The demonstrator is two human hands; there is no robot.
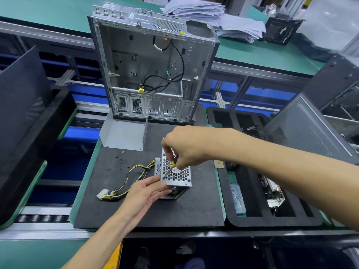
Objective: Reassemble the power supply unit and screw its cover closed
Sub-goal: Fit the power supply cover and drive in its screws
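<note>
The silver power supply unit stands on the black mat, its honeycomb grille facing up towards me. My left hand steadies its near left corner, thumb on the grille's edge. My right hand pinches a small screwdriver with a yellow-and-black handle; the tip rests at the grille's lower left corner. A bundle of yellow and black wires runs left from the unit to white connectors. The grey bent metal cover lies apart at the mat's far left. Several loose screws lie on the mat.
An open, empty computer case stands upright behind the mat. A black foam tray to the right holds a circuit board and a plastic bag. Dark side panels lean at the far left and far right. Paper stacks sit at the back.
</note>
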